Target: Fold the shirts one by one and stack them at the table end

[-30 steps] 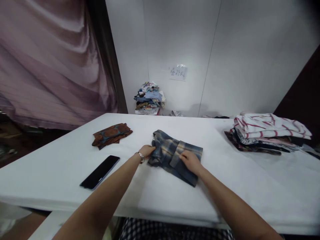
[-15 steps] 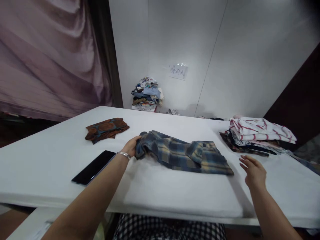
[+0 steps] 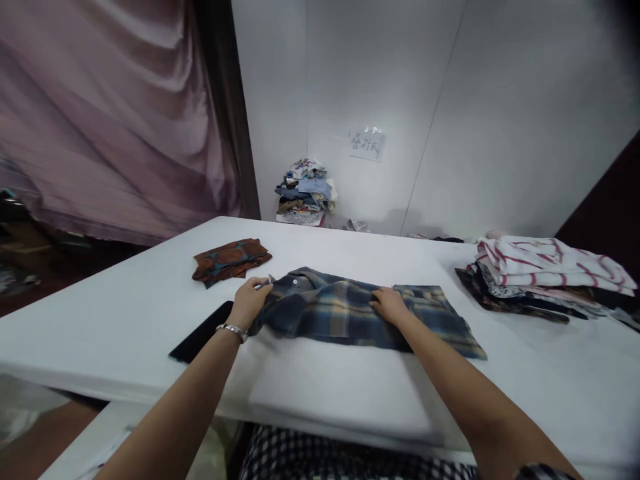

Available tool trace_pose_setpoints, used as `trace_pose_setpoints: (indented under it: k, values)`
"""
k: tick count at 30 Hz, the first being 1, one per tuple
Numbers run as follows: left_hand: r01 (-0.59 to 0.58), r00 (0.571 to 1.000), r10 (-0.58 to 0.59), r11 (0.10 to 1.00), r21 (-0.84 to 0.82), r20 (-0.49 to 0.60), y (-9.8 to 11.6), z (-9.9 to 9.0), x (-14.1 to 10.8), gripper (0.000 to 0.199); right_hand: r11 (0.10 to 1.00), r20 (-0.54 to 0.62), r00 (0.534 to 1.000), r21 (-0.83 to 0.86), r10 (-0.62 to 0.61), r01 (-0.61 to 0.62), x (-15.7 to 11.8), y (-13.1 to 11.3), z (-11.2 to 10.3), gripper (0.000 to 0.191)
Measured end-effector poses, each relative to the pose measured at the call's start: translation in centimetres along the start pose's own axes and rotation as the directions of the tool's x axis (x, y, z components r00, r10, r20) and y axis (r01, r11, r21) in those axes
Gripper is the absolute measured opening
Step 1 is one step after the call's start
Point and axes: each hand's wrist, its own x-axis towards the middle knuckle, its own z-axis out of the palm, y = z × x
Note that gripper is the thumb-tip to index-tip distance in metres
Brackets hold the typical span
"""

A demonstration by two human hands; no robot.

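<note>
A blue, grey and yellow plaid shirt (image 3: 333,313), folded into a long strip, lies across the white table in front of me. My left hand (image 3: 250,301), with a bracelet at the wrist, is closed on the shirt's left end by the collar. Over the middle of the strip, my right hand (image 3: 391,305) has its fingers curled onto the cloth; the fingertips are partly hidden in the fabric. The shirt's right end spreads flat beyond my right forearm.
A black tablet or phone (image 3: 203,333) lies left of the shirt, partly behind my left arm. Farther back is a folded brown garment (image 3: 233,259). A stack of folded clothes (image 3: 555,267) is at the right; a clothes pile (image 3: 307,190) stands by the wall.
My right hand has moved left from beside the shirt onto its middle and closed on the cloth. My left hand keeps its hold, and the left end looks straighter.
</note>
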Motion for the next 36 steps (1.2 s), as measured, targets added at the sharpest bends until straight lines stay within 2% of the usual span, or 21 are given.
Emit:
trace_pose_setpoints:
  k: [1, 3, 6, 8, 9, 12, 15, 17, 19, 21, 22, 24, 26, 28, 30, 32, 35, 36]
  values:
    - [-0.011, 1.000, 0.012, 0.997, 0.079, -0.015, -0.4, -0.5, 0.1, 0.010, 1.000, 0.008, 1.000, -0.011, -0.018, 0.018, 0.0, 0.1, -0.3, 0.021]
    - [-0.010, 0.999, 0.018, 0.982, 0.191, -0.039, -1.5, -1.4, 0.3, 0.010, 0.997, -0.031, 0.997, -0.004, -0.077, 0.077, -0.6, 0.6, -1.6, 0.024]
    - [0.000, 0.999, 0.010, 0.978, 0.210, -0.045, -3.0, -2.1, 0.4, 0.012, 0.978, -0.259, 0.953, 0.092, -0.157, 0.186, -2.6, 2.1, -4.4, 0.031]
    - [-0.003, 0.999, 0.009, 0.986, 0.166, -0.035, -3.6, -1.9, 0.3, 0.015, 0.961, -0.404, 0.906, 0.176, -0.126, 0.212, -4.1, 3.5, -5.9, 0.030]
    - [0.006, 1.000, -0.002, 0.993, 0.118, -0.030, -3.7, -1.7, 0.1, 0.017, 0.957, -0.425, 0.901, 0.211, -0.093, 0.199, -4.6, 4.1, -6.3, 0.029]
    - [0.060, 0.998, -0.061, 0.992, -0.114, -0.006, -3.1, -1.0, -0.5, 0.028, 0.938, -0.366, 0.930, 0.318, -0.011, 0.137, -5.3, 4.8, -5.8, 0.026]
    - [0.036, 0.999, -0.040, 0.958, -0.283, -0.009, -1.6, -0.7, -1.3, 0.033, 0.916, -0.240, 0.970, 0.378, -0.047, 0.138, -4.1, 2.9, -3.4, 0.030]
    - [-0.006, 1.000, 0.002, 0.952, -0.306, -0.013, -0.7, -0.7, -2.0, 0.034, 0.914, -0.150, 0.977, 0.355, -0.154, 0.199, -2.4, 0.4, -1.3, 0.040]
    - [-0.011, 1.000, 0.013, 0.959, -0.285, 0.005, 0.0, -0.9, -2.5, 0.036, 0.910, -0.059, 0.960, 0.306, -0.274, 0.279, -0.3, -2.5, 0.5, 0.055]
    - [-0.006, 1.000, 0.009, 0.970, -0.245, 0.013, 0.0, -1.3, -2.8, 0.039, 0.922, 0.014, 0.946, 0.229, -0.325, 0.313, 1.6, -4.9, 1.9, 0.062]
    - [-0.007, 1.000, 0.008, 0.975, -0.222, 0.007, -0.2, -1.5, -2.9, 0.040, 0.928, 0.044, 0.941, 0.186, -0.335, 0.322, 2.4, -5.9, 2.4, 0.058]
    - [-0.005, 1.000, 0.003, 0.983, -0.185, -0.009, -1.0, -2.0, -2.9, 0.041, 0.929, 0.087, 0.929, 0.121, -0.360, 0.349, 3.1, -7.1, 2.7, 0.035]
    - [0.015, 1.000, -0.019, 0.987, -0.157, -0.018, -2.2, -2.5, -2.8, 0.042, 0.894, 0.059, 0.897, 0.133, -0.438, 0.428, 2.9, -7.5, 2.4, 0.022]
    - [0.042, 0.999, -0.045, 0.989, -0.145, -0.014, -3.4, -2.8, -2.7, 0.042, 0.843, -0.031, 0.860, 0.187, -0.509, 0.505, 2.1, -7.1, 1.8, 0.027]
    - [0.062, 0.998, -0.064, 0.988, -0.140, -0.010, -4.3, -2.7, -2.8, 0.041, 0.817, -0.095, 0.844, 0.216, -0.528, 0.535, 1.4, -6.4, 1.2, 0.028]
    - [0.069, 0.997, -0.071, 0.989, -0.131, -0.012, -4.7, -2.4, -2.9, 0.041, 0.852, -0.079, 0.873, 0.193, -0.481, 0.487, 1.3, -5.5, 1.2, 0.032]
    - [0.046, 0.999, -0.049, 0.991, -0.129, -0.022, -4.9, -1.6, -3.3, 0.044, 0.943, 0.016, 0.948, 0.106, -0.318, 0.314, 2.6, -4.3, 2.2, 0.051]
    - [0.035, 0.999, -0.037, 0.991, -0.130, -0.016, -4.9, -1.5, -3.4, 0.046, 0.961, 0.047, 0.962, 0.087, -0.268, 0.263, 3.2, -4.0, 2.7, 0.052]
